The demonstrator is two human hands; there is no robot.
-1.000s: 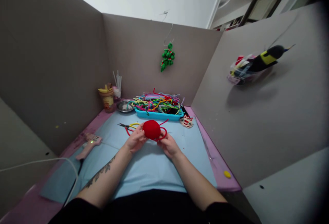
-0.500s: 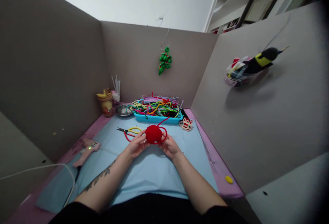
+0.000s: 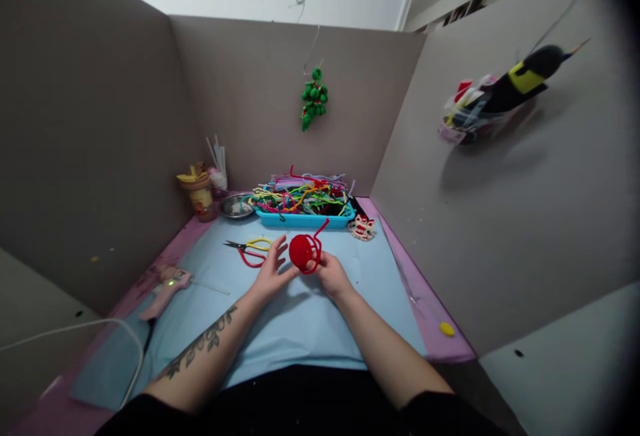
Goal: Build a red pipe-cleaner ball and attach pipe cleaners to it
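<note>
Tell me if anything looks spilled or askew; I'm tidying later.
Nothing looks spilled. Only the pipe cleaners heap untidily over the rim of the blue tray, and a small yellow bit lies alone near the mat's edge.

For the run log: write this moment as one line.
left hand: touching red pipe-cleaner ball | right hand: holding ball and its loose red end | scissors: on blue mat | turquoise tray: behind

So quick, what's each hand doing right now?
Left hand: open, fingers spread, touching the red ball.
Right hand: closed on the red ball and the red pipe cleaner looping round it.
</note>
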